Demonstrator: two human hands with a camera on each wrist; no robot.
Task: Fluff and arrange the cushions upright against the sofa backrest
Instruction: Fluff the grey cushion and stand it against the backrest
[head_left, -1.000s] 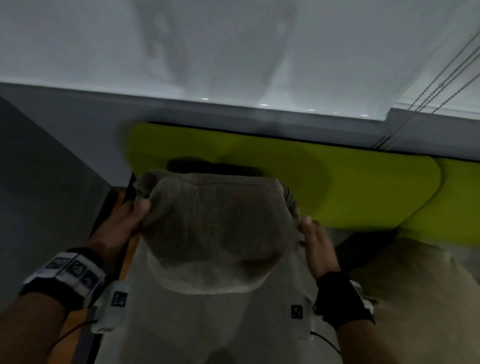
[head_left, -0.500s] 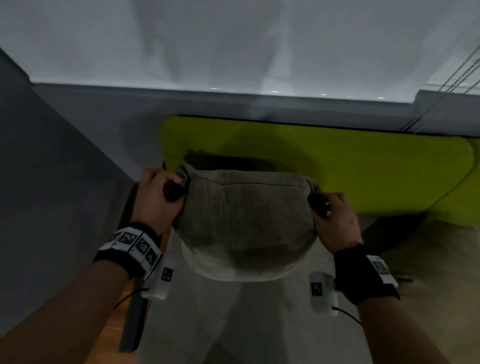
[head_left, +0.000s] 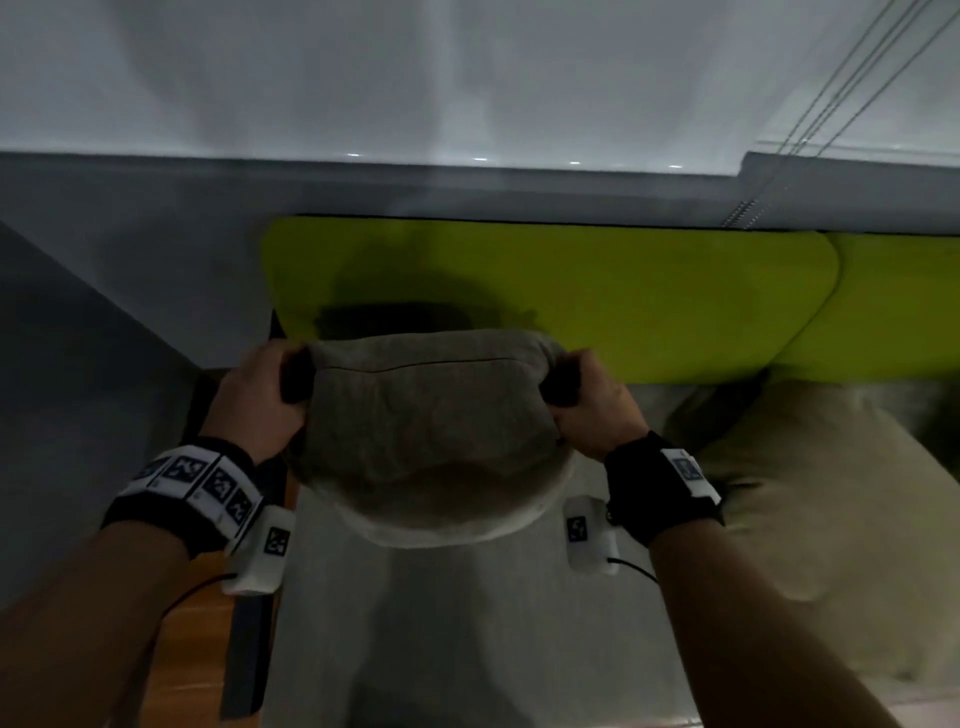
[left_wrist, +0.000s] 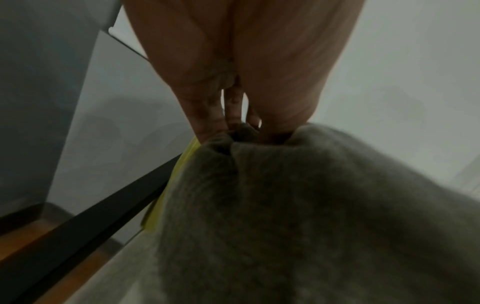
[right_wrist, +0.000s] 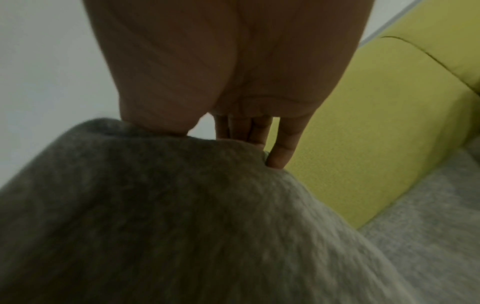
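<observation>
A grey cushion (head_left: 431, 431) hangs in front of the lime-green sofa backrest (head_left: 597, 291), above the grey seat (head_left: 467, 623). My left hand (head_left: 260, 395) grips its upper left corner and my right hand (head_left: 587, 400) grips its upper right corner. In the left wrist view my left hand (left_wrist: 241, 123) pinches a bunched corner of the grey cushion (left_wrist: 311, 216). In the right wrist view my right hand (right_wrist: 233, 133) has thumb and fingers curled over the edge of the grey cushion (right_wrist: 182, 226). A second, beige cushion (head_left: 831, 519) lies on the seat at the right.
A black sofa frame rail (head_left: 244, 649) runs down the left side, with wooden floor (head_left: 187, 649) beside it. A grey wall (head_left: 104, 364) stands to the left and behind. A second green backrest section (head_left: 893, 312) continues to the right. Blind cords (head_left: 841, 93) hang at the upper right.
My hands went from the cushion's sides to gripping its two upper corners. The cushion has moved down and back, nearer the backrest.
</observation>
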